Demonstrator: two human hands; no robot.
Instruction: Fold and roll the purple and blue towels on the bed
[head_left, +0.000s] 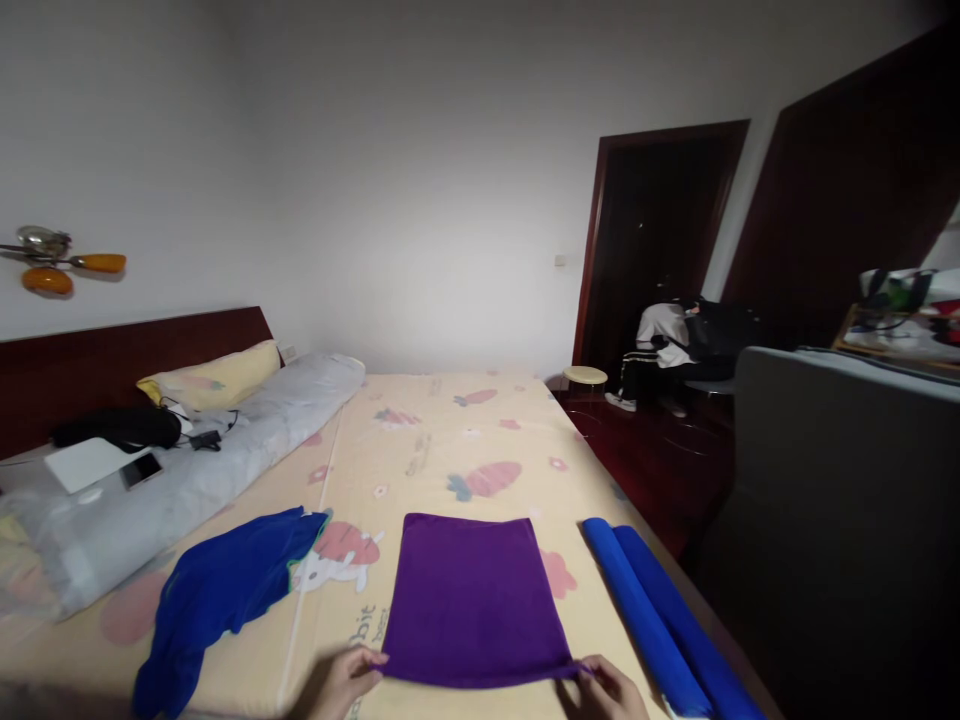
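A purple cloth (474, 600) lies spread flat on the bed, roughly square. My left hand (351, 682) pinches its near left corner between thumb and fingers. At the near right corner, my right hand (609, 688) has the cloth's edge gripped the same way. The near edge sags slightly between both hands. Left of it lies a crumpled blue cloth (225, 590) with a greenish edge. To the right, two blue rolls of cloth (652, 620) rest side by side along the bed's edge.
The bed (420, 450) has a cream sheet with carrot and rabbit prints. A long grey bundle (247, 480) carries a white laptop-like item, a phone (141, 470) and a black bag. A person (664, 345) sits beyond the bed, near a round stool (585, 376). A dark grey panel (825, 540) stands right.
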